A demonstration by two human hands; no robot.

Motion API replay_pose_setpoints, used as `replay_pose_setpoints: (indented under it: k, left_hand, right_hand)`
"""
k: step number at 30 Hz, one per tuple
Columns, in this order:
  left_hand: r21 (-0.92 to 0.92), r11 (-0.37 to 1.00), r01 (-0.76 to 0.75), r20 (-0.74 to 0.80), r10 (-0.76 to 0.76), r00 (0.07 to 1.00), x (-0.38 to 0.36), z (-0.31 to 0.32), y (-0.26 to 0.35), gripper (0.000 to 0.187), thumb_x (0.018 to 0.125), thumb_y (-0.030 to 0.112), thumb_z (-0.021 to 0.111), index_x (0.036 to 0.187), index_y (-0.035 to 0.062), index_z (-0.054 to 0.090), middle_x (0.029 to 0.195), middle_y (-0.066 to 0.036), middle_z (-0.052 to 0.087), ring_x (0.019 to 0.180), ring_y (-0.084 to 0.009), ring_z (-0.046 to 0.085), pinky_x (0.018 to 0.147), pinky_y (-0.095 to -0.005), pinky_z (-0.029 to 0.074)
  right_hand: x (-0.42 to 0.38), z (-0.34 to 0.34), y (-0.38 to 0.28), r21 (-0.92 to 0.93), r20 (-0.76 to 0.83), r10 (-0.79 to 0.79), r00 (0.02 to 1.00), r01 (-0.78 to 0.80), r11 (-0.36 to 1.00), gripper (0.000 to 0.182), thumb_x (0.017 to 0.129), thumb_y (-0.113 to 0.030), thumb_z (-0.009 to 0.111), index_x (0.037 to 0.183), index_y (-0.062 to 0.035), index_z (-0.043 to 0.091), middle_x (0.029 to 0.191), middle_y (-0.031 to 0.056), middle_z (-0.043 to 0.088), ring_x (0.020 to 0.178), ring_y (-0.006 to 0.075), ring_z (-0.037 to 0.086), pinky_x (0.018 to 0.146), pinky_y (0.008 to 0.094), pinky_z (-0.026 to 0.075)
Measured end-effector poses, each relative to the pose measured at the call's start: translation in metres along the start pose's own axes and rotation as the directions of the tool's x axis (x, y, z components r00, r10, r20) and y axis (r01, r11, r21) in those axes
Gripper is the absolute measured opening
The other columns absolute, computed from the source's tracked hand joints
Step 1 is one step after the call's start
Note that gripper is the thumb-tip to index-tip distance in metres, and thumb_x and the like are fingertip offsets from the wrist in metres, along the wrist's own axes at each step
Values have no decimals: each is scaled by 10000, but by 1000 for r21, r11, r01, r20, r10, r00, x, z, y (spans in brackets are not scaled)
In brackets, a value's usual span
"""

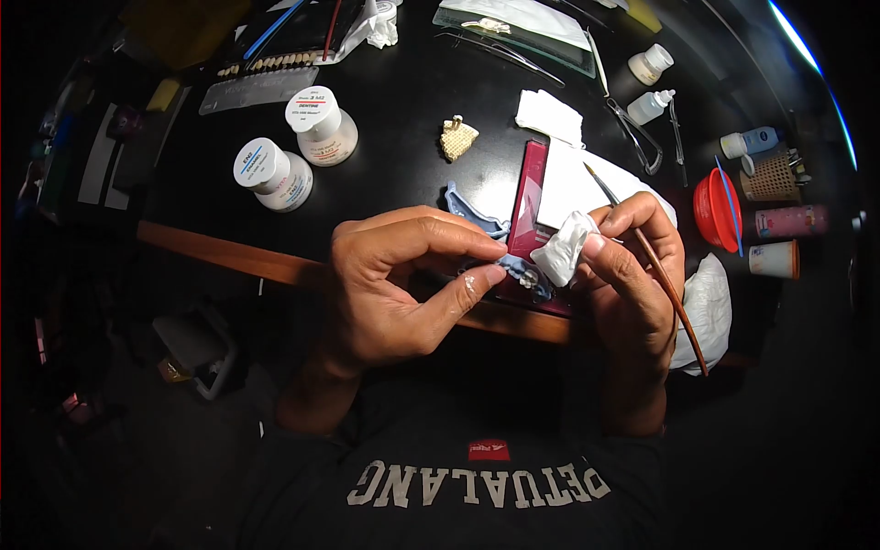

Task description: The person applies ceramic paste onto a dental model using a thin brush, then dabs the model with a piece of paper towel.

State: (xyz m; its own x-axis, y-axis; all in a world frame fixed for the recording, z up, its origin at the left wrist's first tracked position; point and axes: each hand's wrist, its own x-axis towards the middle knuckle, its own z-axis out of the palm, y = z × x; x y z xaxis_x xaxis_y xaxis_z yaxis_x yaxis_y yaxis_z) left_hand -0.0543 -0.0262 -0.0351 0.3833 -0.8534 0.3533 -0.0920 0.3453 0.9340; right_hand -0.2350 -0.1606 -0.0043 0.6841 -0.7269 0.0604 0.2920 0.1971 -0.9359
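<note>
Between the thumb and fingertips of my left hand (394, 289) is a small blue silicone dental mould (522, 272) with whitish, tooth-like shapes in it. White residue marks the left thumb. My right hand (639, 275) pinches a crumpled white tissue (562, 249) close beside the mould. A thin wooden-handled brush (667, 282) also rests in the right hand, its bristles pointing up and away. Behind the mould, a dark red flat holder (528, 197) lies on the table. Another curved blue silicone piece (473, 213) sits just beyond my left fingers.
Two labelled powder jars (320, 128) stand at the left, below a tooth shade guide (266, 66). A beige piece (458, 139) lies mid-table near folded white paper (550, 117). Forceps (639, 137), a dropper bottle (651, 107) and a red bowl (716, 211) are at the right.
</note>
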Motion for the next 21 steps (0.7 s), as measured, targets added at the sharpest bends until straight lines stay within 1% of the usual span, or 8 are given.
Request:
replay_pose_setpoints:
  k: [3, 12, 18, 21]
  left_hand:
    - [-6, 1000, 6, -4, -6, 1000, 0, 0, 1, 186, 759, -134, 774, 922, -56, 734, 934, -182, 731, 858, -180, 736, 779, -262, 599]
    - [5, 1000, 0, -11, 0, 1000, 1, 0, 1, 181, 757, -121, 781, 919, -52, 737, 928, -181, 736, 857, -181, 737, 779, -263, 596]
    - [30, 999, -25, -8, 25, 1000, 1, 1, 0, 182, 752, -119, 784, 913, -49, 737, 914, -180, 738, 838, -177, 732, 767, -259, 591]
    - [35, 999, -13, -14, 13, 1000, 1, 1, 1, 180, 752, -122, 783, 910, -48, 737, 908, -179, 738, 831, -173, 730, 757, -254, 589]
  right_hand:
    - [1, -2, 1, 28, 29, 11, 1000, -12, 1000, 169, 874, 65, 698, 973, -5, 580, 893, 138, 684, 688, 134, 660, 630, 252, 538]
    - [1, -4, 2, -19, 57, 55, 997, -54, 998, 178, 871, 69, 710, 970, -2, 580, 905, 129, 677, 721, 115, 651, 644, 241, 513]
    - [1, -4, 2, -47, 41, 73, 997, -71, 996, 179, 870, 73, 716, 965, -1, 583, 908, 129, 679, 710, 114, 650, 637, 240, 515]
    - [2, -4, 3, -49, 42, 57, 997, -55, 997, 183, 868, 71, 720, 966, -2, 585, 910, 128, 679, 703, 115, 649, 629, 238, 516]
